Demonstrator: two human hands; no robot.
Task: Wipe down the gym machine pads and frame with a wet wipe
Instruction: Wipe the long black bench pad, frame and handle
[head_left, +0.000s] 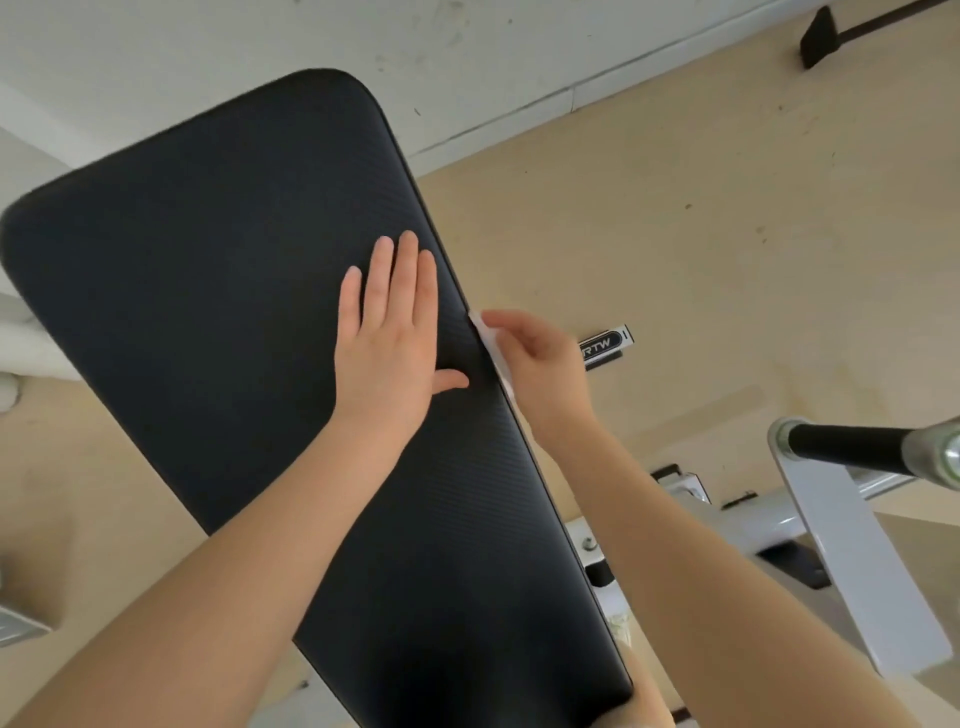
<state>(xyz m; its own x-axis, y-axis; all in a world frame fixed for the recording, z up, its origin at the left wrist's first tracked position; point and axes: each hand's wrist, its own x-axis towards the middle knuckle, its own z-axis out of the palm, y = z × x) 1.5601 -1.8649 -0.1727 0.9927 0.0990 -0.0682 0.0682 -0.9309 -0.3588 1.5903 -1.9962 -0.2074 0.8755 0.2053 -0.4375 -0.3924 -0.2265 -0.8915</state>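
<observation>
A long black textured pad (218, 291) of the gym machine fills the middle of the head view, running from top left to bottom right. My left hand (389, 332) lies flat on the pad, fingers together and pointing away, holding nothing. My right hand (535, 358) is at the pad's right edge, pinching a white wet wipe (491, 345) against that side edge. Most of the wipe is hidden behind the pad's edge and my fingers.
The machine's white frame (852, 551) with a black-gripped bar (852, 447) and chrome end stands at the lower right. A black label plate (605, 345) shows beyond my right hand. Beige floor and a white wall base surround the pad.
</observation>
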